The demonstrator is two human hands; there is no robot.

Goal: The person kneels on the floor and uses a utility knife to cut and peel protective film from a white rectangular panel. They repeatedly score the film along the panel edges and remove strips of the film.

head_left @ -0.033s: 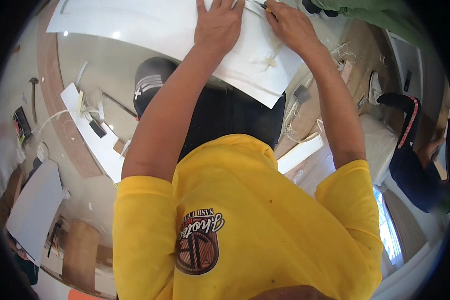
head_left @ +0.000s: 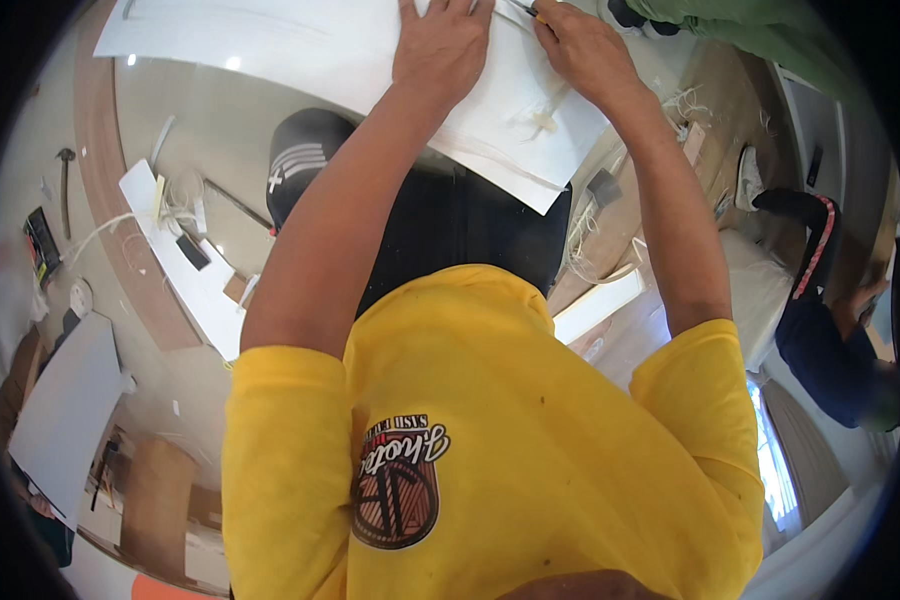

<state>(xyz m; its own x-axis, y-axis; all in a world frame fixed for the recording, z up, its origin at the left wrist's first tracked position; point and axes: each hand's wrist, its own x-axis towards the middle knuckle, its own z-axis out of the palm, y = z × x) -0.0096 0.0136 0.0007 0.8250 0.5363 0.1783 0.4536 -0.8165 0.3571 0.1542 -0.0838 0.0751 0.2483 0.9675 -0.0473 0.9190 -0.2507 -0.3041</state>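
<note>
Right hand [head_left: 588,48] of the wearer is curled into a tight grip round a slim black-and-orange tool [head_left: 534,13], probably a utility knife, poised over the white sheet [head_left: 300,45]. Left hand [head_left: 442,50] lies flattened on the same sheet, palm down, grasping nothing; its fingertips run off the top of the view, so how widely they spread cannot be told.

The tool's front end is just beside the left fingers. If it is a blade and it skids sideways, it could catch them. The sheet could also swivel should the left palm ease its pressure, since no clamp or weight shows on it, and a line made there would then wander.

The sheet reaches beneath both hands and overlaps the wearer's dark trousers [head_left: 420,220] at its near edge. It looks thin, smooth and matt white, with faint grey smudges at its far left end and a small beige patch near its right end. Its near right corner comes to a point, and a narrow strip runs along that edge, perhaps a second layer.

Left of the sheet are a wood-grain plank [head_left: 100,150] and, farther out, a hammer [head_left: 65,190]; right of it, beyond the right hand, is a co-worker's green clothing [head_left: 760,25].
</note>
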